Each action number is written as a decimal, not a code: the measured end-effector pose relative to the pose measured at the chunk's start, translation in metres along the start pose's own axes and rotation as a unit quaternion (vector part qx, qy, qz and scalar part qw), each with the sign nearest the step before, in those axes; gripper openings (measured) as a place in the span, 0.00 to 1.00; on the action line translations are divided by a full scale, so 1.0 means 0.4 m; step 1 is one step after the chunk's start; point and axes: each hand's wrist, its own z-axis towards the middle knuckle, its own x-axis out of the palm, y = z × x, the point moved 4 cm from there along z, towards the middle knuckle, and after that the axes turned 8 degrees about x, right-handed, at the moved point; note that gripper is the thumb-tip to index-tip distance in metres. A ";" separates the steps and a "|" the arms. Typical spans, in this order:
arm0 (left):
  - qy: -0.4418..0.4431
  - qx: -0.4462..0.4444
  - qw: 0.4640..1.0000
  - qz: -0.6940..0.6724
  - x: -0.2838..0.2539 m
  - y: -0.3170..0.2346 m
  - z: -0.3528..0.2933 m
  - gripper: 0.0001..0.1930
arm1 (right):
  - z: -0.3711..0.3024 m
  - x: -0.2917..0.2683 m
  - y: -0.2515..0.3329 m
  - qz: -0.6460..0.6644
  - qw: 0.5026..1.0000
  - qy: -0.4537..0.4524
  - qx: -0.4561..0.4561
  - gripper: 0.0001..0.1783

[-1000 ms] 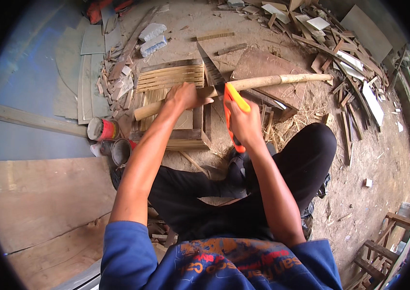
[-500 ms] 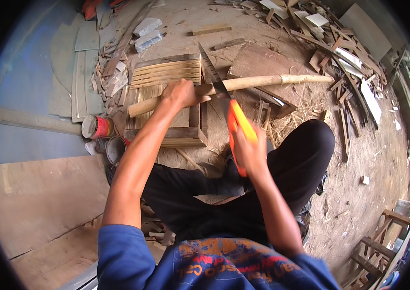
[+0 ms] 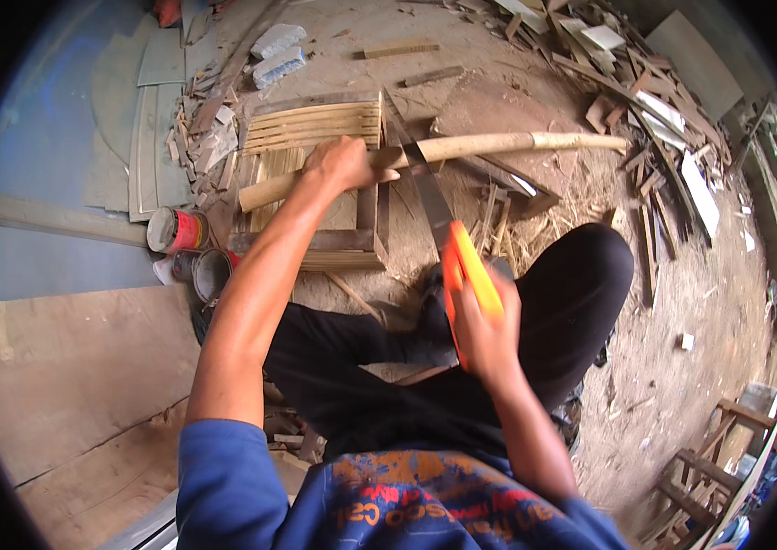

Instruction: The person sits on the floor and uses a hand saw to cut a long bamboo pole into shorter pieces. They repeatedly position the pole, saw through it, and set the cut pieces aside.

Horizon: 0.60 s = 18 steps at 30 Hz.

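A long, pale, slightly bent wooden pole [image 3: 489,145] lies across a slatted wooden crate [image 3: 310,240], its right end reaching well past the crate. My left hand [image 3: 344,165] is wrapped round the pole above the crate, pressing it there. In my right hand [image 3: 487,321] is the orange and yellow handle of a handsaw [image 3: 429,194]. Its blade crosses the pole just right of my left hand, with the tip pointing away from me. Whether the teeth have cut into the wood cannot be made out.
Paint cans [image 3: 177,229] stand left of the crate. Pale blocks [image 3: 278,66] lie beyond it. A heap of wood scraps [image 3: 654,119] spreads at the far right, with a brown board [image 3: 498,115] and straw-like shavings [image 3: 549,215] nearer. Plywood [image 3: 86,376] lies at left.
My right hand has drawn the saw back toward me and slightly right, so more of the blade shows on my side of the pole. The left hand keeps its grip.
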 end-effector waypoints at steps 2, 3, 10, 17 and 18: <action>-0.046 0.049 0.998 -0.008 -0.016 -0.013 -0.010 0.45 | 0.160 0.050 0.024 -0.086 0.994 -0.030 -0.054 0.09; -0.074 0.069 0.995 -0.014 -0.023 -0.016 -0.018 0.44 | 0.207 0.073 0.048 -0.134 0.980 -0.042 -0.142 0.09; -0.018 0.001 1.000 0.001 -0.006 0.010 0.010 0.46 | -0.062 -0.020 -0.004 0.001 0.999 0.040 0.001 0.04; -0.003 -0.058 0.995 -0.080 -0.014 0.038 0.044 0.42 | -0.077 -0.057 0.018 -0.014 0.999 0.037 -0.006 0.06; -0.032 -0.008 0.999 -0.042 -0.030 0.028 0.055 0.43 | -0.044 -0.069 0.031 -0.039 0.999 0.032 -0.017 0.08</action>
